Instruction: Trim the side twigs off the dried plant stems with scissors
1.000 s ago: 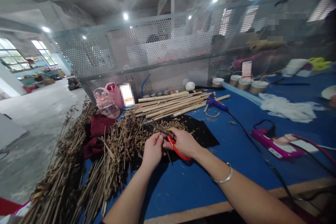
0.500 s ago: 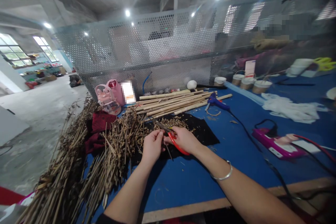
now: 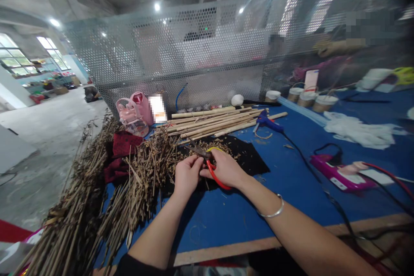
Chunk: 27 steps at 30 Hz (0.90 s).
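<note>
My right hand [image 3: 228, 169] grips pruning shears [image 3: 203, 152] with red and yellow handles. Their dark blades point away and to the left. My left hand [image 3: 186, 177] is closed in a pinch just below the blades, its fingertips close to my right fingers; whatever it pinches is hidden. Beneath both hands lies a black cloth [image 3: 250, 155] strewn with short dried plant clippings [image 3: 231, 141]. Left of my left hand, a heap of dried stems [image 3: 152, 155] with withered heads lies on the blue table [image 3: 226, 224].
Pale wooden sticks [image 3: 207, 121] lie beyond the cloth, beside a blue glue gun [image 3: 268, 123]. A purple power strip [image 3: 343, 177] with cables is at right. White gloves [image 3: 359, 131], paper cups [image 3: 325, 102] and a pink bag [image 3: 140, 108] stand or lie further back, before a perforated metal screen [image 3: 194, 60].
The thin stem that hung below my fingers no longer shows there. My hands stay close together, and the shears' yellow handle now stands further apart from the red one.
</note>
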{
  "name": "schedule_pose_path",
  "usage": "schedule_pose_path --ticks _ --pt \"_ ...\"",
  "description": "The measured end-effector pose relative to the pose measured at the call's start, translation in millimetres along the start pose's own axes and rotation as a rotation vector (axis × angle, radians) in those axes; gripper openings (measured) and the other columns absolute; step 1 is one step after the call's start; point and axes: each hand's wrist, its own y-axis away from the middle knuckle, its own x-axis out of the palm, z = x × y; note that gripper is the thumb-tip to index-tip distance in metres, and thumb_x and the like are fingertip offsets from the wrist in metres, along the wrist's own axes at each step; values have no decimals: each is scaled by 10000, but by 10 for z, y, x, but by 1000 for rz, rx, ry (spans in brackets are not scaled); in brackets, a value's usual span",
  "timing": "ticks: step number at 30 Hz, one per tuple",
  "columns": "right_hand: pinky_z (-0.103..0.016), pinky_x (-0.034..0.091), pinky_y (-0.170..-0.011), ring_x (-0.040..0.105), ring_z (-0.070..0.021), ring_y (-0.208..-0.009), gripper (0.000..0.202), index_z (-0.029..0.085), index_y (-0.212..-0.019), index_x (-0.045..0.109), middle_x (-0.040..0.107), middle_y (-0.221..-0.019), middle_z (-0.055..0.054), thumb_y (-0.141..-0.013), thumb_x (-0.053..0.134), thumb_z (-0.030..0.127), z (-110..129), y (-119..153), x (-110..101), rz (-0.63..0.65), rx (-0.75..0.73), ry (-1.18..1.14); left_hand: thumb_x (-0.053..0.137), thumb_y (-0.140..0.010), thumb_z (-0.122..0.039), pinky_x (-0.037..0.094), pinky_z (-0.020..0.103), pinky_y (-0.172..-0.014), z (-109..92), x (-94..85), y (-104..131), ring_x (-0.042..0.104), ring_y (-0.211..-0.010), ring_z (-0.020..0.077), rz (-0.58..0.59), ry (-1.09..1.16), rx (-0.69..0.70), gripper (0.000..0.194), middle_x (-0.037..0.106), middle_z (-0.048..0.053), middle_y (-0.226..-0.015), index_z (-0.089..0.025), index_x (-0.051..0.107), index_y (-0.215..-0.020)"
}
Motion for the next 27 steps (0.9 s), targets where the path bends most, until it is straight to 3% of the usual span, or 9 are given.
schedule_pose_path --ticks 8,19,27 --pt "-222 264 -496 516 -134 -580 379 208 -766 518 585 -682 -8 -663 586 566 -28 -7 24 43 89 -13 544 -724 -380 336 175 -393 12 -29 -24 448 -445 86 -55 -36 70 290 610 18 -613 -143 673 -829" --pt "-209 293 -493 517 -128 -565 375 196 -742 552 592 -653 -12 -724 504 568 -124 -65 23 108 59 -96 508 -752 -364 392 168 -393 52 -9 -47 507 -485 95 -83 60 -13 327 568 4 -589 -133 613 -958" --pt "-214 310 -546 528 -133 -654 398 201 -848 521 600 -813 -32 -667 588 550 -69 -8 -20 86 -9 -88 482 -760 -386 389 179 -382 25 -1 -43 448 -405 70 -28 34 28 274 560 -11 -572 -147 581 -672"
